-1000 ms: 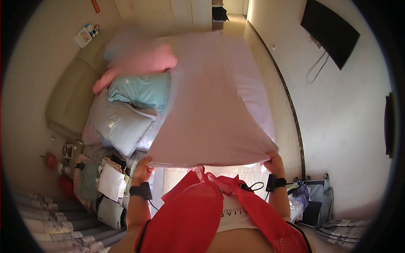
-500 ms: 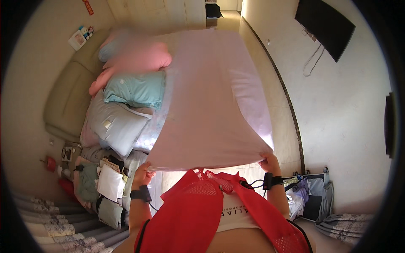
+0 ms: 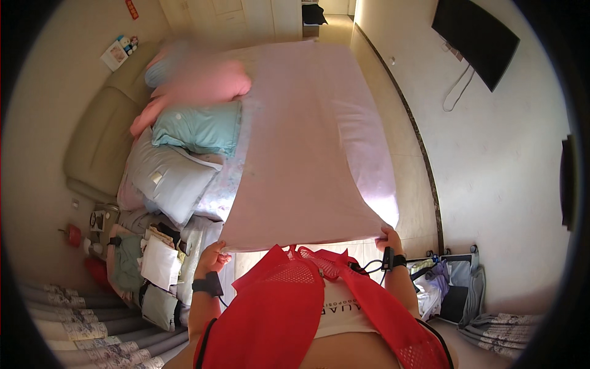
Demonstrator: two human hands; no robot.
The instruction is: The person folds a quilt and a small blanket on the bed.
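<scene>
Hands: left (image 3: 212, 258), right (image 3: 389, 237) pinch corners of smooth pink rectangular sheet (image 3: 307, 154) over bed.

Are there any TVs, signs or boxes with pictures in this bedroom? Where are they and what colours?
Screen: flat black rectangle on the right wall, dark, with a cable hanging below.
Sign: small red strip high on the far wall, upper left.
Box: small white carton on the headboard ledge, with tiny colourful bottles beside it.
</scene>
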